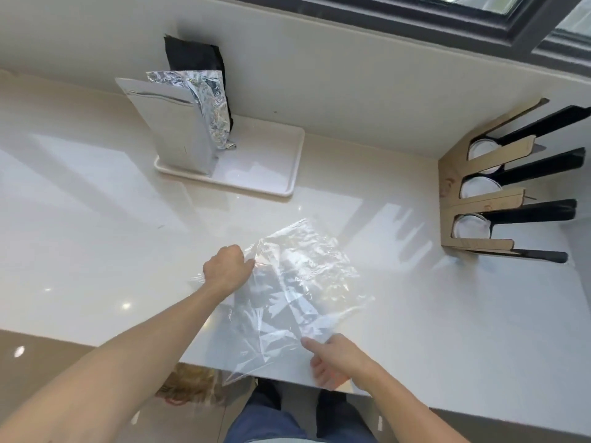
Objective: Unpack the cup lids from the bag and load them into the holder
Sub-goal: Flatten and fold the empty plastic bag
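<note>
Glossy white counter (96, 219), sun patches and small light glints beyond and left of the hands. Cream wall (351, 75) behind. Dark-framed window (479, 14) far upper right. Brown glossy floor (38, 356) below left.

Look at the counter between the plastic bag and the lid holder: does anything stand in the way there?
Nothing visible does. The clear plastic bag, held by the left hand and right hand, lies flat on the counter. The stretch of counter across to the wooden lid holder on the right shows only reflections.

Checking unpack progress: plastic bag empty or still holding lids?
Empty: the plastic bag lies flat and see-through on the counter, no lids inside.
</note>
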